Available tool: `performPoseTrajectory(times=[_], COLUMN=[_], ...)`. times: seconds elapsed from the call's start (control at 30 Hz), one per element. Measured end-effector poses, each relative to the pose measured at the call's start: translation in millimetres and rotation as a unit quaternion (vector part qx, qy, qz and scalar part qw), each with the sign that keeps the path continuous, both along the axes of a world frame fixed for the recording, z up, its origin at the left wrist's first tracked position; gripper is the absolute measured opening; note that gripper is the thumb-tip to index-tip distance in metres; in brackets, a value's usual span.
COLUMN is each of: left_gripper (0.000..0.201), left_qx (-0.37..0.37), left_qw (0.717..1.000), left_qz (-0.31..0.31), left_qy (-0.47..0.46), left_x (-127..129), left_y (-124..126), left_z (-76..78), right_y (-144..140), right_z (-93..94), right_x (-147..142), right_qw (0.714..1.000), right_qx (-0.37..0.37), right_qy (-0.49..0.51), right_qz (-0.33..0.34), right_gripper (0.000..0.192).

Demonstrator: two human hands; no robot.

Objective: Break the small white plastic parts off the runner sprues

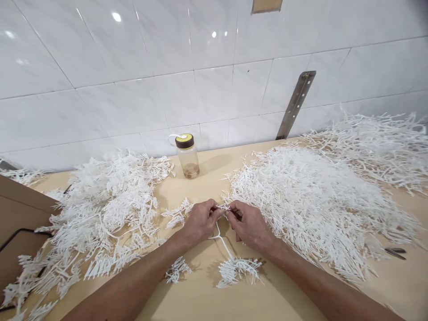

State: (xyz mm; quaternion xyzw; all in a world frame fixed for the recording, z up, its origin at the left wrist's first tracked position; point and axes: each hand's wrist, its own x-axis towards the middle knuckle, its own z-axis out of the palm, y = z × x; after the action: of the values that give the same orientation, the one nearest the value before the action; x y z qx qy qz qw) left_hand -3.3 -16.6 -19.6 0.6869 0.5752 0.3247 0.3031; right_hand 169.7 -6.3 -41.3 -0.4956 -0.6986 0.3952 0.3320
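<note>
My left hand [201,218] and my right hand [249,222] meet over the middle of the table, fingertips almost touching. Both are closed in a pinch on the tip of a white plastic branch [224,244], one from each side. Its forked stem runs down toward me and ends in a leafy tuft lying on the table. One fork passes behind my left wrist, where a leafy sprig [178,269] shows beyond the forearm. Another white sprig [177,214] lies left of my left hand. My fingers partly cover the spot they pinch.
A large heap of white plastic sprigs [310,200] lies right, with more bare-looking branches [377,147] behind. Another heap [113,200] spreads left, beside a cardboard box [23,209]. A lidded bottle [188,156] stands near the tiled wall. Small dark snips [395,253] lie far right.
</note>
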Motion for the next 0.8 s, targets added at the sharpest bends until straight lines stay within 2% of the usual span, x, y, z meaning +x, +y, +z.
performPoseTrajectory(times=[0.13, 0.3, 0.57, 0.8], left_gripper=[0.021, 0.026, 0.027, 0.030], left_qx=[0.015, 0.036, -0.003, -0.051], left_qw=[0.998, 0.996, 0.996, 0.993], left_qz=[-0.025, -0.038, -0.067, -0.070], left_qy=[0.061, 0.066, 0.060, -0.082], left_x=[-0.5, -1.5, -4.1, -5.3], left_y=[0.2, 0.0, 1.5, 3.6], left_z=[-0.6, -1.6, 6.8, -1.8], right_y=[-0.6, 0.6, -0.4, 6.2], right_z=[-2.0, -6.0, -0.9, -2.6], right_x=[2.2, 3.8, -1.0, 0.2], right_qw=[0.998, 0.996, 0.999, 0.992], right_qx=[-0.030, -0.049, 0.038, -0.081], right_qy=[0.053, 0.076, -0.005, 0.074], right_qz=[0.009, 0.012, 0.008, -0.055], right_gripper=[0.018, 0.022, 0.018, 0.012])
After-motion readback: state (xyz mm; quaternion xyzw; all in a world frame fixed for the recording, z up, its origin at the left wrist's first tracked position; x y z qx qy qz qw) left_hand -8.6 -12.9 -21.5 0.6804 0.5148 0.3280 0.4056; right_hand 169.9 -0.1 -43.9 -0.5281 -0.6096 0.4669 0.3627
